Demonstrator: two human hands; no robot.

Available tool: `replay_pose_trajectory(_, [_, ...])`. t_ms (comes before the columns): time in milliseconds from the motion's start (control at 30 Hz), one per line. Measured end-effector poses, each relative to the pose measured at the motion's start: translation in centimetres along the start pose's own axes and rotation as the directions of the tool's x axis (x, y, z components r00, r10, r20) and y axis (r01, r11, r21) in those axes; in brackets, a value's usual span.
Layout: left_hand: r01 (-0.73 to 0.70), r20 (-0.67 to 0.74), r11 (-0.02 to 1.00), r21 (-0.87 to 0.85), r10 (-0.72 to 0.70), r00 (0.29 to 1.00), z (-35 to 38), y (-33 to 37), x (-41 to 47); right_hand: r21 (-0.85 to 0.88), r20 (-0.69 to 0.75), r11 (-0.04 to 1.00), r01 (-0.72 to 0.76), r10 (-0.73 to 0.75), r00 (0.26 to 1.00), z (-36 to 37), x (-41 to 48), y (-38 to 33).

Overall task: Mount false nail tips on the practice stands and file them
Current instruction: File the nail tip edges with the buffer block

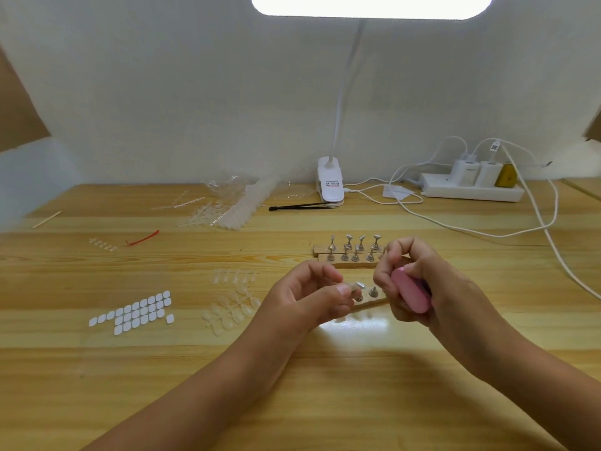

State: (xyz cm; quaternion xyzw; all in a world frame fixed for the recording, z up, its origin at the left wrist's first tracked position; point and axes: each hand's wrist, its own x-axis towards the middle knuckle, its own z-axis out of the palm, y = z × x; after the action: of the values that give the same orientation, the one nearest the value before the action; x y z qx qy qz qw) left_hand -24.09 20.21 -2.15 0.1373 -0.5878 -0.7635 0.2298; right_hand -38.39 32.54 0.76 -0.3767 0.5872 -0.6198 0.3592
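- The left hand's (309,296) fingers (323,271) are curled in, and thumb and fingertips pinch a small clear false nail tip (352,286) right at the head of a metal stand (359,291).
- The right hand's (422,281) fingers (400,249) are curled round a pink buffer block (410,293), which they hold tilted just beside that stand. Whether the block touches the tip cannot be told.
- The stand and a neighbouring one (373,291) sit on a near wooden base strip (369,302), partly hidden between the two hands.
- Just behind the hands, two more wooden strips (349,253) lie side by side, each with a row of bare metal stands.
- To the left of the left hand are loose clear nail tips on sprues (232,309), and a short row of clear tips (234,276) lies beyond them.
- Further left is a sheet of white adhesive tabs (133,312), with one tab apart at its right end.
- Toward the back left of the bench (357,402) are a red strip (143,238), a small row of tips (102,245), a wooden stick (47,219) and a heap of clear bags and tip strips (229,203).
- At the back are a white clip lamp (330,185) with a thin black tool (299,208) beside it, and a power strip (471,191) with chargers and white cables (536,216).
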Motion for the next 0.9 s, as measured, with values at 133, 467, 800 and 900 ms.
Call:
replay_pose_trajectory(133, [-0.017,0.007,0.999,0.038,0.017,1.0,0.08,0.03,-0.11,0.001,0.002,0.995,0.104,-0.104,0.995,0.34,-0.03,0.27])
replay_pose_trajectory(467, [-0.057,0.014,0.994,0.09,0.056,0.998,-0.12,0.15,-0.02,-0.113,-0.03,0.956,0.27,-0.275,0.961,0.48,-0.51,0.6])
replay_pose_trajectory(800, [-0.091,-0.012,0.981,0.17,0.094,0.995,-0.12,-0.07,-0.23,-0.165,-0.004,0.951,0.263,-0.267,0.964,0.61,-0.59,0.49])
replay_pose_trajectory(900, [-0.113,-0.037,0.979,0.171,0.121,0.992,0.0,-0.1,-0.25,-0.23,0.09,0.946,0.228,-0.213,0.973,0.38,-0.55,0.32])
